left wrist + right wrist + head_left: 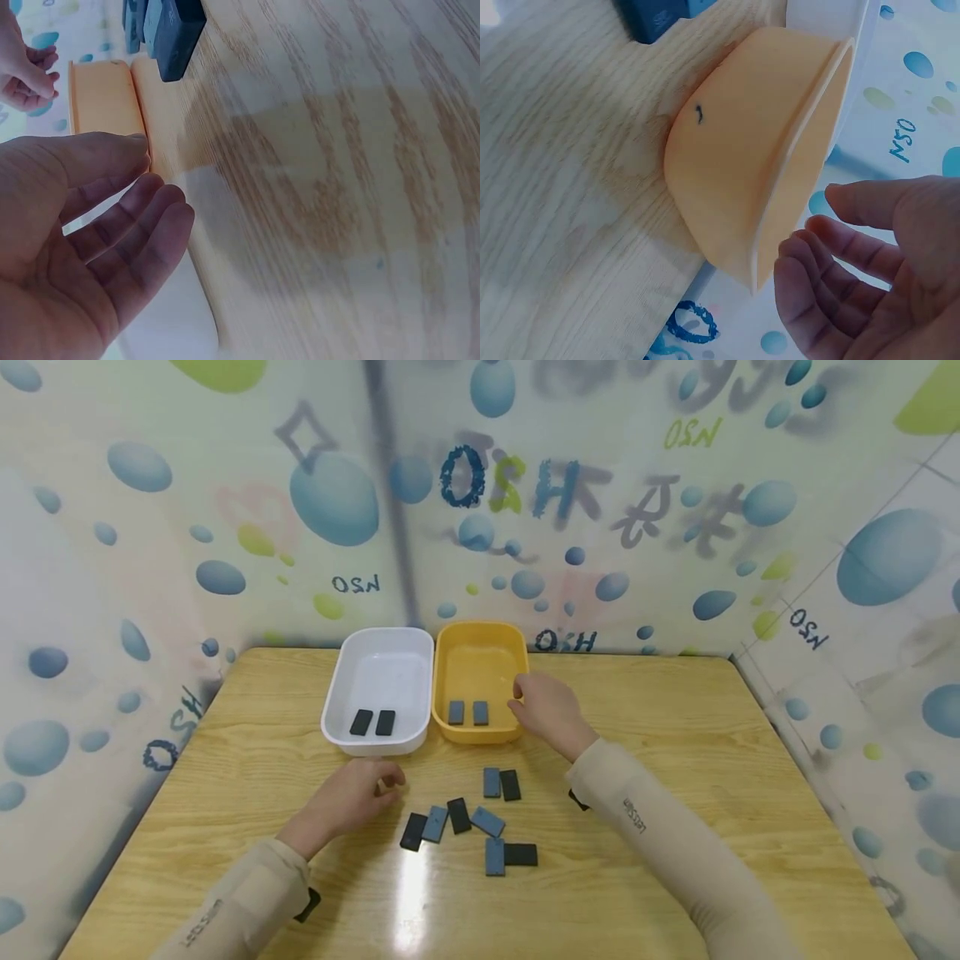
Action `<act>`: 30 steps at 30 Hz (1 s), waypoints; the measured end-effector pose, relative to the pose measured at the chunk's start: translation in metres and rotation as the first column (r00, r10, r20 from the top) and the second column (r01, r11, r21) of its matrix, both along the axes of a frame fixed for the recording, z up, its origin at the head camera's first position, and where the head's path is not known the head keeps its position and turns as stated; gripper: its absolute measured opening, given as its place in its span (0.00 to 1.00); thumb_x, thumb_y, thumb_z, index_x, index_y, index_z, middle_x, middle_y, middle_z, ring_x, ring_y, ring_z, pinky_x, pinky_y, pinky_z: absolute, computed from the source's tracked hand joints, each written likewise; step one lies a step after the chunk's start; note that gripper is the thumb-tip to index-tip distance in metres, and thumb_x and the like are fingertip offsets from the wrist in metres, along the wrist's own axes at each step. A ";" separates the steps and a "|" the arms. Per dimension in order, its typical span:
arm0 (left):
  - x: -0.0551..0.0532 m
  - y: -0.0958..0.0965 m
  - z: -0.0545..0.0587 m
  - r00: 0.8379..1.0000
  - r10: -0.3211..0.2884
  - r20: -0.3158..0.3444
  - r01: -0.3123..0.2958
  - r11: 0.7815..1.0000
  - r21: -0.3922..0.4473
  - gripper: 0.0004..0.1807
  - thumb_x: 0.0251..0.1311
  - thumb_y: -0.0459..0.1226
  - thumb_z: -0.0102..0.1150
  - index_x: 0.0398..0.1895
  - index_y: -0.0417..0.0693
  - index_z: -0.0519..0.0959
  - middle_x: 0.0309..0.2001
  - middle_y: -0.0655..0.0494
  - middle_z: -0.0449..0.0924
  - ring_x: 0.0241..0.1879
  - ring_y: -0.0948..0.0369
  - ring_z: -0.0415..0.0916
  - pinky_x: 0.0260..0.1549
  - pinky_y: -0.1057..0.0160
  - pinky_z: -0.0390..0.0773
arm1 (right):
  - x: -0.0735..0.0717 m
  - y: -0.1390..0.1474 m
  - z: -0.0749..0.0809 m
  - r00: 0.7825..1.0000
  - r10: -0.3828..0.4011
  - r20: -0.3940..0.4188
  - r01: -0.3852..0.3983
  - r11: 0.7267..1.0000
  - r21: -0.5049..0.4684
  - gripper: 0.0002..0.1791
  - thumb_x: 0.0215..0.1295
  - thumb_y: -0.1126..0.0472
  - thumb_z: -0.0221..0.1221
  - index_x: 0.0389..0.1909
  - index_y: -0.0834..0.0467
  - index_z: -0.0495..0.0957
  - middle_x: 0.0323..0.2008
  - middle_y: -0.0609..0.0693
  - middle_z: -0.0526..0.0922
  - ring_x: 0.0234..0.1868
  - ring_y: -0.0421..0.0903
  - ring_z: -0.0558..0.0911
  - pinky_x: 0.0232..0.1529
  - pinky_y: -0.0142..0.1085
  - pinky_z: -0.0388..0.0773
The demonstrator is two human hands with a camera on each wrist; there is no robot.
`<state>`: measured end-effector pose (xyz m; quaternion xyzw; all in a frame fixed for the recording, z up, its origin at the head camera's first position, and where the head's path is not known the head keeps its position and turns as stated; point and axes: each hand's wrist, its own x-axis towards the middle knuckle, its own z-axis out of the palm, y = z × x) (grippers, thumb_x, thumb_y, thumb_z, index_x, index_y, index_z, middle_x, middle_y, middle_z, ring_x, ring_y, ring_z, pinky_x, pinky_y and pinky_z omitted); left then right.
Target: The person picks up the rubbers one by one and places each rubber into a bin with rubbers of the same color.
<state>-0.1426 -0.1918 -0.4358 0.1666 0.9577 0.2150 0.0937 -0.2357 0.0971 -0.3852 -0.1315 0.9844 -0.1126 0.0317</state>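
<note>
Blocks in yellow tray — head view only — left grip, right grip loosely spread.

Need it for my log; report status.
Left hand, right hand empty. Two blue blocks in yellow tray, two black blocks in white tray. No obstruction seen.

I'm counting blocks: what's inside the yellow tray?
Two blue blocks lie side by side near the front wall of the yellow tray. The right hand covers part of its right side, so anything directly behind the hand cannot be seen.
</note>
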 end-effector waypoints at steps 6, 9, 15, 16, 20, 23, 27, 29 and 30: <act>0.000 0.002 -0.005 0.999 -0.035 -0.032 0.035 0.999 -0.007 0.06 0.57 0.35 0.65 0.38 0.51 0.83 0.34 0.60 0.84 0.35 0.63 0.78 0.37 0.60 0.78 | 0.008 0.016 -0.001 1.000 -0.002 0.006 0.002 1.000 -0.030 0.08 0.66 0.55 0.59 0.35 0.55 0.77 0.32 0.50 0.82 0.28 0.46 0.76 0.27 0.36 0.72; 0.000 0.003 -0.006 0.998 -0.048 -0.037 0.048 0.999 -0.009 0.06 0.57 0.35 0.65 0.38 0.51 0.83 0.33 0.60 0.84 0.34 0.64 0.78 0.36 0.60 0.78 | 0.012 0.023 -0.001 1.000 -0.006 0.006 0.006 0.999 -0.045 0.07 0.67 0.55 0.59 0.33 0.55 0.77 0.29 0.49 0.80 0.25 0.45 0.75 0.25 0.35 0.70; 0.002 0.007 -0.005 0.998 -0.063 -0.009 0.063 0.998 -0.002 0.06 0.56 0.34 0.65 0.38 0.51 0.84 0.34 0.60 0.84 0.35 0.64 0.78 0.37 0.60 0.79 | 0.019 0.037 -0.003 1.000 -0.011 -0.001 0.010 0.999 -0.032 0.07 0.66 0.56 0.58 0.35 0.56 0.77 0.29 0.50 0.80 0.26 0.45 0.75 0.27 0.37 0.73; 0.002 0.008 -0.005 0.998 -0.066 -0.004 0.066 0.998 -0.002 0.07 0.56 0.34 0.65 0.38 0.51 0.84 0.34 0.60 0.84 0.35 0.64 0.78 0.38 0.60 0.79 | 0.021 0.039 -0.004 1.000 -0.011 0.002 0.011 1.000 -0.027 0.08 0.66 0.56 0.59 0.36 0.56 0.78 0.29 0.50 0.80 0.27 0.45 0.76 0.28 0.37 0.73; 0.004 0.012 -0.005 0.997 -0.080 0.006 0.080 0.997 -0.008 0.06 0.56 0.34 0.66 0.38 0.50 0.84 0.33 0.60 0.83 0.34 0.64 0.78 0.37 0.60 0.79 | 0.027 0.047 -0.009 1.000 -0.012 0.018 0.012 1.000 -0.009 0.09 0.66 0.55 0.60 0.38 0.57 0.78 0.29 0.50 0.80 0.26 0.45 0.75 0.27 0.37 0.73; 0.007 0.013 -0.006 0.994 -0.106 -0.016 0.106 0.994 -0.017 0.05 0.56 0.35 0.66 0.37 0.50 0.84 0.32 0.60 0.82 0.33 0.64 0.77 0.35 0.61 0.78 | 0.032 0.053 -0.014 0.999 -0.015 0.031 0.016 1.000 -0.012 0.08 0.66 0.56 0.61 0.38 0.57 0.78 0.27 0.49 0.79 0.24 0.44 0.74 0.24 0.36 0.70; 0.011 0.014 -0.007 0.990 -0.132 -0.044 0.131 0.991 -0.028 0.05 0.56 0.36 0.66 0.36 0.51 0.83 0.32 0.61 0.81 0.32 0.65 0.76 0.33 0.64 0.77 | 0.036 0.060 -0.023 0.999 -0.023 0.034 0.023 1.000 -0.011 0.08 0.65 0.56 0.61 0.37 0.57 0.78 0.26 0.49 0.79 0.22 0.43 0.73 0.23 0.35 0.69; 0.012 0.015 -0.007 0.990 -0.138 -0.042 0.136 0.990 -0.033 0.05 0.56 0.36 0.66 0.37 0.51 0.83 0.32 0.60 0.82 0.32 0.65 0.76 0.32 0.64 0.77 | 0.037 0.064 -0.026 0.999 -0.025 0.038 0.026 1.000 -0.015 0.08 0.65 0.56 0.62 0.37 0.57 0.78 0.25 0.49 0.79 0.22 0.43 0.73 0.22 0.34 0.69; 0.012 0.016 -0.006 0.991 -0.133 -0.032 0.132 0.991 -0.034 0.06 0.56 0.37 0.66 0.37 0.51 0.83 0.33 0.60 0.82 0.33 0.65 0.76 0.33 0.64 0.77 | 0.038 0.065 -0.028 0.999 -0.028 0.041 0.029 0.999 -0.018 0.08 0.65 0.56 0.62 0.37 0.57 0.78 0.25 0.49 0.79 0.22 0.43 0.73 0.22 0.34 0.69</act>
